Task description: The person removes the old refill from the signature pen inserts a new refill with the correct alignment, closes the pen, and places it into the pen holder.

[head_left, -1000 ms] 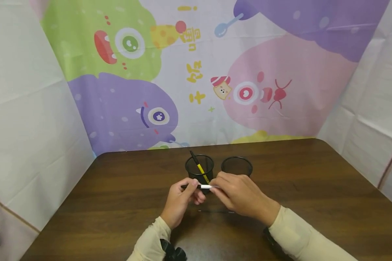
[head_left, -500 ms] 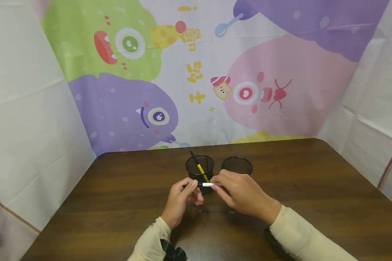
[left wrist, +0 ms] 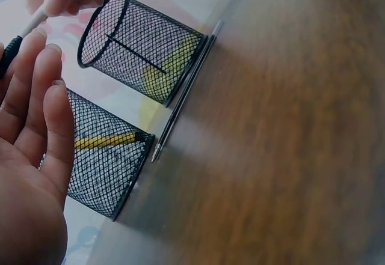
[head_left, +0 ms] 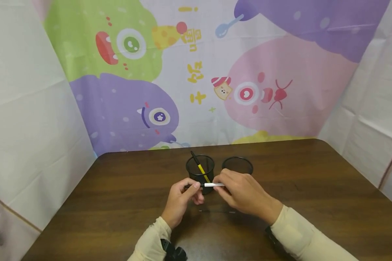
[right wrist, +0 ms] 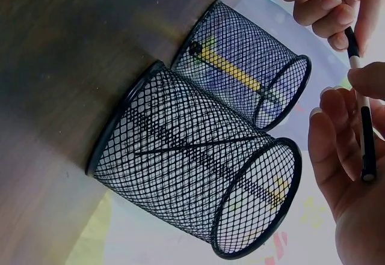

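A black-and-white pen (head_left: 212,185) is held level between both hands, in front of the mesh cups. My left hand (head_left: 183,199) pinches its black end between thumb and fingers. The thumb and fingers of my right hand (head_left: 245,190) grip the white barrel, and in the right wrist view the pen's other black end (right wrist: 368,151) sticks out over the right palm. A thin pen refill (left wrist: 186,91) lies on the table below the hands, along the bases of the cups.
Two black mesh pen cups stand side by side beyond the hands. The left cup (head_left: 191,177) holds a yellow-and-black pen (head_left: 200,168); the right cup (right wrist: 180,151) is partly hidden by my right hand in the head view. A cartoon-printed cloth (head_left: 202,123) hangs behind the brown table (head_left: 117,195).
My right hand has shifted slightly right and up along the pen, and more of the white barrel shows between the hands. The left hand has stayed almost in place.
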Action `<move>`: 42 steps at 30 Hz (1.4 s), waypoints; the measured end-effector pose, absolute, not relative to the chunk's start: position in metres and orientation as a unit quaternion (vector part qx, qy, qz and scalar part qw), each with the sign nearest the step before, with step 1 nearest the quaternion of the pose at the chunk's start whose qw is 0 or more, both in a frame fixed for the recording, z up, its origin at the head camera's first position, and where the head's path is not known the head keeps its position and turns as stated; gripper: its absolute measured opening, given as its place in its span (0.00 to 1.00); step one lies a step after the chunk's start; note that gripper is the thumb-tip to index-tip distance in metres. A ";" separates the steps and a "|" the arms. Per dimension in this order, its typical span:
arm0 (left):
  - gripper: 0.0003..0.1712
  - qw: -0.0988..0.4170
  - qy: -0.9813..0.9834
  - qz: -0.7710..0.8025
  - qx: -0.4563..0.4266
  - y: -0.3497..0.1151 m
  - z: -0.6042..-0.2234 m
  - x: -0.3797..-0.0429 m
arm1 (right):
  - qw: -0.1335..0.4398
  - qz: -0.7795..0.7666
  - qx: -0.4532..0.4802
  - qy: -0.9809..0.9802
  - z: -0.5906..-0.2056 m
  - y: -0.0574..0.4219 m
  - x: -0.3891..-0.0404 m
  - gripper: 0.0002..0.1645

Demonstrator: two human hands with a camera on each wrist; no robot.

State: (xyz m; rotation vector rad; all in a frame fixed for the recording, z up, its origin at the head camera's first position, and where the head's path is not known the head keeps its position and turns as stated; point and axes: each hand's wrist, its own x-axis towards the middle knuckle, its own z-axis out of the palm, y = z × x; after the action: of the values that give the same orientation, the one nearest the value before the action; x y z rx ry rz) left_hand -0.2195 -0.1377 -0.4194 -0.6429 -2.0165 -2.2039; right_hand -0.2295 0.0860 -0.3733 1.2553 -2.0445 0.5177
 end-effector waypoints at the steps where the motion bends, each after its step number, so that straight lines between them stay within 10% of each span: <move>1: 0.17 0.045 -0.661 -0.719 -0.211 -0.138 -0.420 -0.220 | 0.336 0.197 0.481 -0.786 -0.373 0.086 -0.230 0.09; 42: 0.10 0.080 -0.694 -0.684 -0.209 -0.140 -0.417 -0.217 | 0.342 0.196 0.480 -0.784 -0.376 0.090 -0.232 0.09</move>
State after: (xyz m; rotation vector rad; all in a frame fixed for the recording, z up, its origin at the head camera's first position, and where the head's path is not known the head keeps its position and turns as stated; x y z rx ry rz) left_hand -0.2172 -0.1399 -0.4174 -0.6244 -2.0760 -2.0454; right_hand -0.2322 0.0898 -0.3755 1.2470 -2.0388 0.5104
